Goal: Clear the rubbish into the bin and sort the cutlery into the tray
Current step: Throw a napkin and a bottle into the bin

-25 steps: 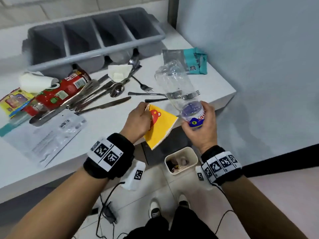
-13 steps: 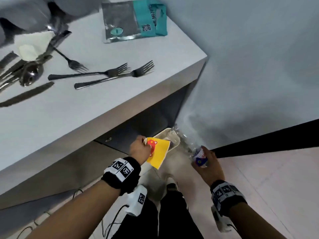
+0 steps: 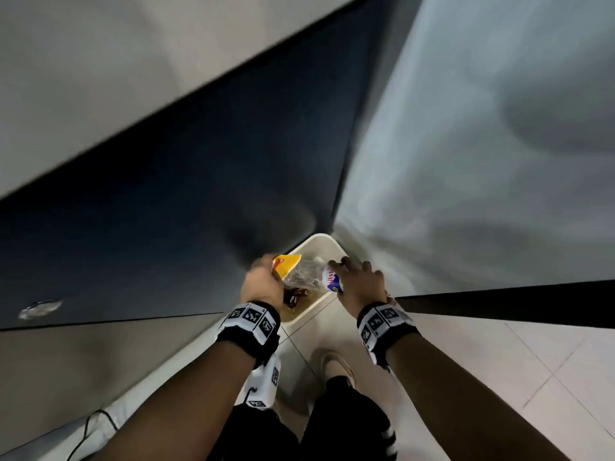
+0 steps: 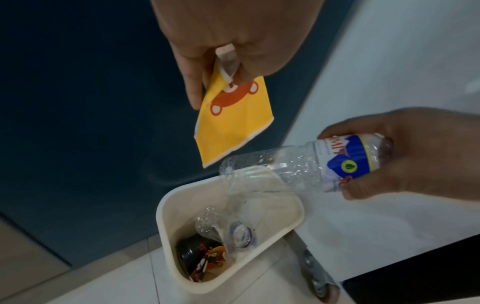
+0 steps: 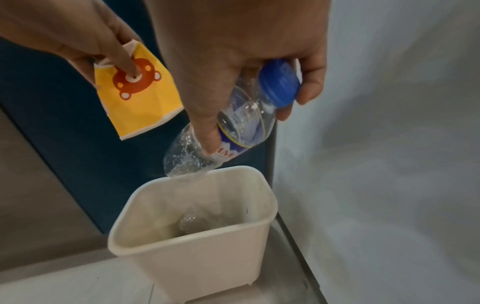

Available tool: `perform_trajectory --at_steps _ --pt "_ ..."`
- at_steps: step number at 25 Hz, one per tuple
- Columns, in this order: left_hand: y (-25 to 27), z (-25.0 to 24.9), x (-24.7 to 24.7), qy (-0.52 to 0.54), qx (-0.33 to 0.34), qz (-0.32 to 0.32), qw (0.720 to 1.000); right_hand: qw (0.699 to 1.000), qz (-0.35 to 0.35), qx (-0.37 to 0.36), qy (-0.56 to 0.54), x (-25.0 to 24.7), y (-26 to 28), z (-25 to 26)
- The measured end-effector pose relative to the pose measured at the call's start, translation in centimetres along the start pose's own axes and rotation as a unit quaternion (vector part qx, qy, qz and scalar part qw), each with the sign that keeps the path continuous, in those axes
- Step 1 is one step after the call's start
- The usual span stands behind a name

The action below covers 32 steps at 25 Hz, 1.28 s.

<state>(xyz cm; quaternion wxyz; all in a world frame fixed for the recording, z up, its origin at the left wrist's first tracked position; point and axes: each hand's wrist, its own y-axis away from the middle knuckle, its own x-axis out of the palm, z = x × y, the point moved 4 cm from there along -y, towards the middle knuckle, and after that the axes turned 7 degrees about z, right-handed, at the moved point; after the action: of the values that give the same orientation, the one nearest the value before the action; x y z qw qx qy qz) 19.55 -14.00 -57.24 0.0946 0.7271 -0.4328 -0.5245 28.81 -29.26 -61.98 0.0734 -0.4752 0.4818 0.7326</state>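
A cream plastic bin [image 3: 324, 241] [image 4: 166, 207] [image 5: 197, 257] stands on the floor under the table's corner. My left hand [image 3: 261, 282] [image 4: 221, 67] pinches a yellow paper wrapper with a red bear [image 4: 231, 123] [image 5: 140, 96] [image 3: 286, 262] above the bin's left side. My right hand [image 3: 357, 282] [image 5: 249, 107] grips the capped end of a crushed clear plastic bottle [image 4: 298, 162] [image 5: 228, 133] [image 3: 309, 277]; its bottom end points down at the bin's rim. Another clear bottle [image 4: 226, 228] and dark rubbish [image 4: 197, 259] lie inside the bin.
A dark blue panel [image 3: 166, 211] under the table stands left of the bin, a pale wall [image 3: 482, 144] to its right. A black skirting [image 3: 515, 304] runs along the tiled floor [image 3: 549, 377]. My shoes and legs [image 3: 336, 371] stand just before the bin.
Both hands came down from table height to just above the bin, carrying the wrapper and the bottle. The view dropped with them, so the table top and cutlery left the picture.
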Motion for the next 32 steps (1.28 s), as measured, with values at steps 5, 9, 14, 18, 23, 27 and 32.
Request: perform_trajectory --at_steps 5,9,14,18,23,27,32 --pt "-5.4 0.8 4.1 -0.055 0.024 0.039 0.997 0.995 0.045 -0.063 0.063 1.8 -5.9 0.9" --pt "-6.7 0.7 5.9 -0.063 -0.011 0.116 0.991 0.997 0.060 -0.022 -0.031 1.2 -6.2 0.4" --pt "-0.6 -2.6 0.8 -0.016 -0.009 0.105 0.994 0.993 -0.002 -0.019 -0.117 -4.8 0.8 0.7" --pt "7.7 -6.8 -5.7 0.009 0.003 0.133 0.991 0.989 -0.025 -0.050 -0.140 -13.0 9.2 2.2" --pt "18.8 -11.4 -14.5 0.058 0.024 0.117 0.991 0.982 -0.111 -0.091 -0.124 -22.9 19.5 3.4" --pt "25.8 -14.1 -22.3 0.110 0.070 0.078 0.988 0.972 -0.143 -0.142 -0.120 -30.2 25.6 5.4" --pt "31.6 -14.0 -31.9 0.164 0.085 -0.044 0.982 0.951 -0.171 -0.224 -0.123 -36.9 30.2 10.9"
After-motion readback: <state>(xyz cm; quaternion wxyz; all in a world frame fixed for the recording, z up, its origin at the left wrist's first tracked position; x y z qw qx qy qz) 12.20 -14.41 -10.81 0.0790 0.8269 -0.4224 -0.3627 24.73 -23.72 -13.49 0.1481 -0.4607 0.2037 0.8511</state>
